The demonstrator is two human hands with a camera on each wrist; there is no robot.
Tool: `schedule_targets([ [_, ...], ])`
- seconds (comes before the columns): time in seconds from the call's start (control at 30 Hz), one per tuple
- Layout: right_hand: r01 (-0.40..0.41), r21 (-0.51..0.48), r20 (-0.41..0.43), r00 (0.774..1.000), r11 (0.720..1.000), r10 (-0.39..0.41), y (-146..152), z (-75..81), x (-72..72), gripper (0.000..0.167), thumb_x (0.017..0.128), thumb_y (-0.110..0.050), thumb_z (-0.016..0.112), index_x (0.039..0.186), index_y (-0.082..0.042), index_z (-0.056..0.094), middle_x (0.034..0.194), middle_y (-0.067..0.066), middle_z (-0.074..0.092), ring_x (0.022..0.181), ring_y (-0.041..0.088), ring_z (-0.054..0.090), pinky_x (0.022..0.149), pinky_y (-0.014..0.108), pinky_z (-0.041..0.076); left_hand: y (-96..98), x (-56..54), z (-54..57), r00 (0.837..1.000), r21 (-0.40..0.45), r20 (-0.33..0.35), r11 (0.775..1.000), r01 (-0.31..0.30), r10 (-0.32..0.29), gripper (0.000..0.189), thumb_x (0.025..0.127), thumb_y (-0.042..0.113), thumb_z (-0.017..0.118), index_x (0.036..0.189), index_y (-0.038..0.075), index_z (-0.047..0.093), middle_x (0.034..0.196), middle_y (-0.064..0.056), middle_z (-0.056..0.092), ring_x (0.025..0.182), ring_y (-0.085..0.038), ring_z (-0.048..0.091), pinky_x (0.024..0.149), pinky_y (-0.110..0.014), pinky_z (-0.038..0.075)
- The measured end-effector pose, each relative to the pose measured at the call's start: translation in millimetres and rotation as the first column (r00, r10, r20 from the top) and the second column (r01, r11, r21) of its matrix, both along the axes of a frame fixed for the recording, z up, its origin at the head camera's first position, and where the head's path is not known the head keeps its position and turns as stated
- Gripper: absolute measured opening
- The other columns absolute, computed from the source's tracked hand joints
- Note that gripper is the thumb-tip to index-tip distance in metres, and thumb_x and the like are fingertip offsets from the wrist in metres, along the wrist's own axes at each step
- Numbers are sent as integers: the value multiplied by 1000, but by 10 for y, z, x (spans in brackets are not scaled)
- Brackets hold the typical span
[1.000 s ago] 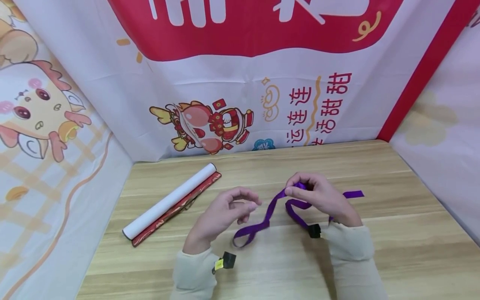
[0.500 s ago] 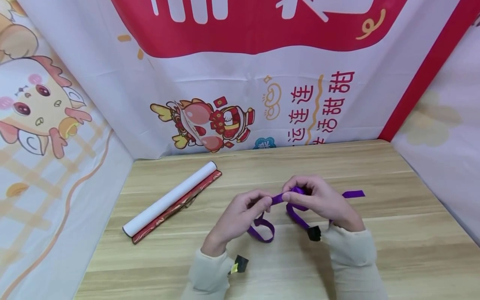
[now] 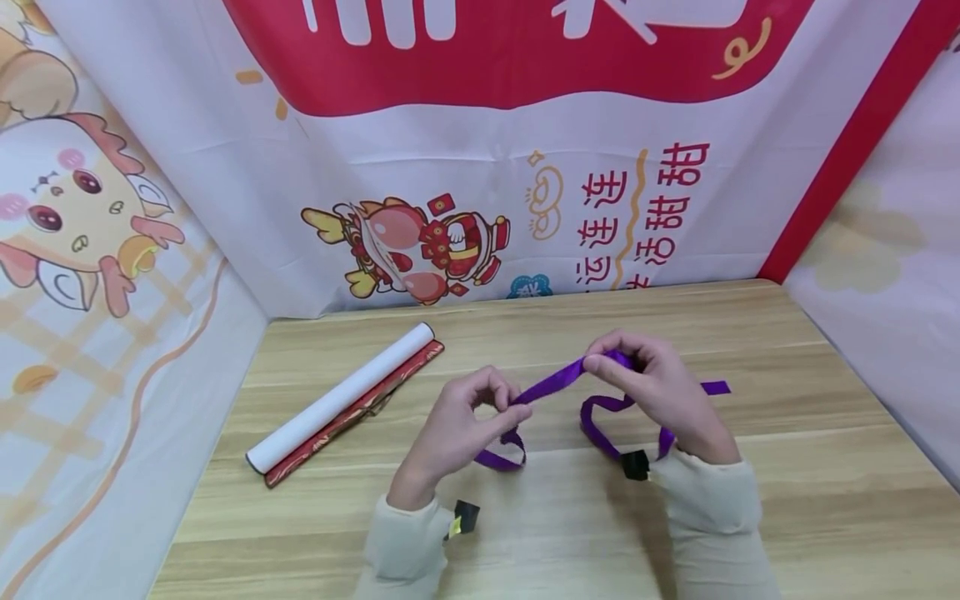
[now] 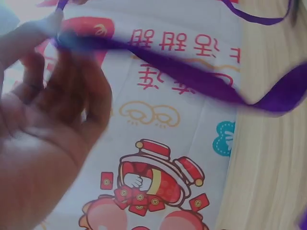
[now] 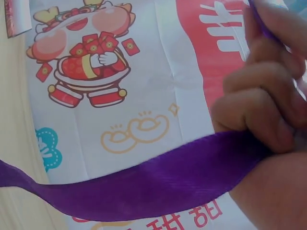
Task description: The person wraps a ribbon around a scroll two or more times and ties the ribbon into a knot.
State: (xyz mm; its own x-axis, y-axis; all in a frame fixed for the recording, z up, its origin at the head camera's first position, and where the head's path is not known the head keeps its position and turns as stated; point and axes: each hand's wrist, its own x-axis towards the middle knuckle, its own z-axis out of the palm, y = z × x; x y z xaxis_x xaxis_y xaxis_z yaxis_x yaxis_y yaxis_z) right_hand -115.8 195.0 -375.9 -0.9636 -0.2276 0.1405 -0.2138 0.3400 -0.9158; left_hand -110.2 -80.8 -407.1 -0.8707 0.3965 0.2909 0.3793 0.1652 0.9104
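At the frame's lower centre, the left hand [image 3: 453,431] and right hand [image 3: 666,393], farther apart than half a second ago, both pinch the purple satin ribbon [image 3: 552,383], baring a longer working stretch between them, with a white roll [image 3: 341,398] beyond at middle left.

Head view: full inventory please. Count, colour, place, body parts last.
Table: 1, light wood grain, lower half
Ribbon: seems 1, purple, centre to centre-right, over the table
White roll: 1, white, dark-edged ends, left on the table
Strip: 1, patterned red, along the roll's right side
Cord: 1, brown, at the strip's middle
Back cloth: 1, white and red, printed, behind the table
Left cloth: 1, white with cartoon print, left
Right cloth: 1, whitish, faint print, right
Black blocks: 2, black, one at each wrist
Sleeves: 2, beige, bottom
Left hand: 1, bare, centre, pinching the ribbon
Right hand: 1, bare, right of centre, holding the ribbon
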Motion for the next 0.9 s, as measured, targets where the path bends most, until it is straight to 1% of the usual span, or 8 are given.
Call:
schedule_targets([
  [0.1, 134, -78, -11, 991, 988, -135, 1, 12, -10, 16, 103, -28, 71, 105, -12, 72, 77, -7, 52, 66, 12, 41, 56, 30, 37, -72, 0, 17, 999, 54, 46, 999, -3, 1, 23, 93, 5, 80, 91, 7, 57, 96, -10, 68, 82, -13, 64, 75, -27, 58],
  [0.23, 297, -209, 9, 953, 932, -302, 1, 31, -28, 16, 100, -31, 75, 104, -16, 74, 74, -10, 49, 68, 10, 41, 57, 27, 35, -151, -44, 15, 978, -72, -72, 977, -200, 195, 21, 90, 2, 81, 99, 7, 64, 90, -7, 66, 78, -12, 60, 70, -21, 53],
  [0.33, 354, -268, 28, 933, 896, -360, 8, 45, -24, 16, 98, -31, 77, 103, -16, 74, 73, -9, 49, 68, 11, 42, 56, 26, 34, -206, -98, -18, 928, -270, -177, 891, -366, 328, 23, 88, 0, 81, 104, 9, 67, 87, -5, 64, 75, -13, 57, 67, -22, 49],
  [0.43, 331, -254, -3, 939, 909, -343, 6, 50, -9, 16, 98, -29, 77, 102, -14, 74, 71, -8, 49, 65, 11, 42, 53, 27, 34, -239, -115, -43, 919, -424, -192, 816, -393, 343, 31, 88, 6, 84, 115, 11, 69, 98, -5, 67, 82, -16, 60, 74, -28, 50],
  [0.5, 278, -220, -40, 955, 935, -293, -8, 48, 2, 14, 99, -25, 76, 102, -11, 74, 71, -8, 49, 63, 11, 41, 51, 28, 34, -225, -104, -46, 936, -435, -158, 829, -352, 314, 40, 90, 15, 84, 126, 13, 67, 112, -5, 69, 94, -19, 64, 82, -34, 54],
  [0.7, 24, -87, -85, 996, 996, -31, -84, 54, 27, 8, 101, -14, 72, 101, -6, 73, 72, -7, 53, 60, 8, 40, 49, 29, 35, -9, -21, 5, 979, -172, -173, 975, -139, 109, 51, 105, 23, 67, 153, 14, 53, 155, -4, 57, 140, -24, 56, 107, -45, 55],
  [0.8, -105, -46, -48, 994, 993, 102, -120, 65, 46, 7, 102, -14, 71, 103, -8, 73, 74, -4, 59, 60, 6, 42, 50, 27, 40, 107, 33, 23, 989, -74, -146, 997, 19, -30, 48, 111, 21, 54, 158, 14, 46, 164, -3, 50, 150, -22, 48, 116, -43, 50],
  [0.9, -205, -42, -25, 979, 978, 204, -144, 69, 59, 7, 103, -13, 69, 104, -7, 74, 83, -1, 69, 63, 4, 48, 54, 25, 46, 175, 69, 34, 987, 9, -49, 988, 154, -154, 43, 115, 21, 43, 156, 10, 50, 158, -6, 56, 146, -22, 54, 121, -38, 45],
])
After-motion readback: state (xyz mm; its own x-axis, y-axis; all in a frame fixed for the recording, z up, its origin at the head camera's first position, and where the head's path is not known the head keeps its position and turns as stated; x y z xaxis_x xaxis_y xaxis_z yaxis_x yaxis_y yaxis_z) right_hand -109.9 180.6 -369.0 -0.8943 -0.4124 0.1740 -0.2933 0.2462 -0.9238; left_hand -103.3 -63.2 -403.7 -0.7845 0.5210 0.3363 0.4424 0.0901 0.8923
